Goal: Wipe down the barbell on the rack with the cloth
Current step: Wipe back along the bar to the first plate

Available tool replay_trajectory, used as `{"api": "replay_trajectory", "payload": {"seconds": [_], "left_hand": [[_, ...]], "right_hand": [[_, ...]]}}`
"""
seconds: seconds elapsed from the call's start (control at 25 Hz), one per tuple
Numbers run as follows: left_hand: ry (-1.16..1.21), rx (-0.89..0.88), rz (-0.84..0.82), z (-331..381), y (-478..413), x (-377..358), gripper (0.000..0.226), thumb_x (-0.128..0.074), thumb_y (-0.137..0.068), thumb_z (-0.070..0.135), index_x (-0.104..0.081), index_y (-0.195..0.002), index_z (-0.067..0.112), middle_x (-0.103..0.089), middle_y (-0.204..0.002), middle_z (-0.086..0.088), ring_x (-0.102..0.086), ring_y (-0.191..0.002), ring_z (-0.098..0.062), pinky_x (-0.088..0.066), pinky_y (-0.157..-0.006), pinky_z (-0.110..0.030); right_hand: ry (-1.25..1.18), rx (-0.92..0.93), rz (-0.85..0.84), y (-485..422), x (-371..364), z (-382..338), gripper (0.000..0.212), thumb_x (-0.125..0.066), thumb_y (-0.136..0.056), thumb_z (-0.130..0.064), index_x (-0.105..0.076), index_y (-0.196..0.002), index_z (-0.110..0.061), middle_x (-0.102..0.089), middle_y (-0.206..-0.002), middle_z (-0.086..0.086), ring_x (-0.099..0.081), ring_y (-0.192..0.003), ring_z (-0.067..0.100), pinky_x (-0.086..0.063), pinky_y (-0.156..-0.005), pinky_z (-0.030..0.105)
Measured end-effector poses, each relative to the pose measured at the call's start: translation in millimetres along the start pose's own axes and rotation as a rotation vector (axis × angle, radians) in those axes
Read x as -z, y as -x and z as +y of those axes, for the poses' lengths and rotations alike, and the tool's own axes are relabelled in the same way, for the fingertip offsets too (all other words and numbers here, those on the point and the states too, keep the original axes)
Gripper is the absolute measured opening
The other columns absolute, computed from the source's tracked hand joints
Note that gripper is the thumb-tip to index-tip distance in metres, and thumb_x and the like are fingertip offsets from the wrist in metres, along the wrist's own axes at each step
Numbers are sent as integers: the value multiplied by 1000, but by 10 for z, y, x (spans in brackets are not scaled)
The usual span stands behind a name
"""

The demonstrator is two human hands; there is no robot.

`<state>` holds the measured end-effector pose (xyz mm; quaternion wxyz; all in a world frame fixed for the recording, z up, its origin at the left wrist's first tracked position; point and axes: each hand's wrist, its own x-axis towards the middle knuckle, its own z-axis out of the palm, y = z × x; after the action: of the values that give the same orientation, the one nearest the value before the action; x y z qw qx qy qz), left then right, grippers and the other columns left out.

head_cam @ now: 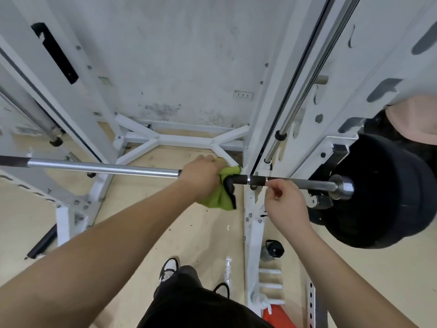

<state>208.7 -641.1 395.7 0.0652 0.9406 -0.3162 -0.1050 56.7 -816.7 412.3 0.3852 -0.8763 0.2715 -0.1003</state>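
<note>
Left grip (203,176) clenched round the green cloth (222,197) on the barbell (106,167) lying across the white rack (253,216), right grip (286,204) loosely curled beside the shaft, holding nothing: risk of dangling cloth snagging at the upright, leaving that stretch unwiped.
</note>
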Motion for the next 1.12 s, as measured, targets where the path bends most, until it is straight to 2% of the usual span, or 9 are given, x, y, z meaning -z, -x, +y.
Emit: {"api": "replay_trajectory", "payload": {"seconds": [0.08, 0.2, 0.28, 0.36, 0.48, 0.64, 0.8, 1.0, 1.12], "left_hand": [[-156, 66, 90, 26, 123, -84, 27, -58, -92, 26, -61, -119, 22, -61, -115, -5, -52, -106, -28, -48, -85, -38], [-186, -57, 210, 206, 395, -271, 22, -63, -80, 14, -67, -102, 17, -67, -101, -9, -57, -93, -32, -48, -84, -40], [-77, -111, 291, 103, 655, -351, 18, -60, -79, 25, -70, -93, 18, -68, -86, -6, -60, -78, -30, -50, -67, -34], [51, 14, 238, -84, 996, -400, 27, -56, -86, 29, -71, -107, 22, -69, -90, -3, -64, -83, -29, -50, -60, -34], [255, 237, 222, -530, 1268, -414, 34, -54, -92, 23, -64, -125, 26, -69, -105, -3, -63, -96, -29, -54, -75, -40], [531, 358, 383, -952, 1364, -40, 32, -54, -90, 25, -67, -117, 38, -72, -100, 9, -64, -91, -16, -54, -78, -33], [705, 531, 386, -1448, 1485, 223, 19, -59, -83, 30, -71, -92, 42, -73, -82, 17, -66, -80, -7, -57, -73, -30], [736, 679, 420, -2608, 1596, 618, 9, -62, -79, 36, -66, -87, 32, -71, -74, 6, -67, -75, -15, -59, -69, -38], [664, 687, 373, -3485, 1720, 881, 9, -63, -80, 38, -65, -83, 30, -70, -70, 3, -65, -72, -16, -59, -67, -37]], "right_hand": [[4, 1, -3, 21, -58, -25, 19, -57, -97, -16, -69, -110, -21, -60, -103, -5, -62, -87, 16, -52, -79, 34], [-52, 14, -19, -1, -229, -176, 23, -55, -95, -15, -68, -112, -25, -60, -103, -7, -64, -86, 17, -57, -80, 40], [-56, 57, -52, -43, -346, -342, 23, -54, -96, -14, -68, -113, -24, -58, -103, -7, -62, -89, 15, -52, -82, 33], [-53, 108, -81, -89, -468, -513, 22, -55, -97, -16, -69, -112, -23, -58, -98, -6, -60, -84, 11, -47, -80, 28], [-71, 139, -187, -120, -740, -825, 19, -56, -98, -22, -68, -111, -28, -62, -94, -10, -59, -74, 3, -51, -73, 25], [-119, 210, -324, -92, -1122, -1235, 14, -61, -97, -20, -68, -98, -32, -66, -82, -12, -63, -75, 5, -49, -69, 22], [-105, 270, -445, -96, -1607, -1805, 12, -66, -94, -22, -69, -90, -32, -71, -81, -7, -67, -77, 8, -55, -73, 24], [-80, 305, -550, -54, -2568, -2770, 13, -68, -92, -23, -70, -85, -33, -70, -73, -7, -68, -71, 9, -56, -68, 27], [-60, 268, -547, 0, -3229, -3288, 9, -70, -88, -24, -71, -93, -32, -68, -72, -5, -68, -72, 16, -58, -72, 34]]}}
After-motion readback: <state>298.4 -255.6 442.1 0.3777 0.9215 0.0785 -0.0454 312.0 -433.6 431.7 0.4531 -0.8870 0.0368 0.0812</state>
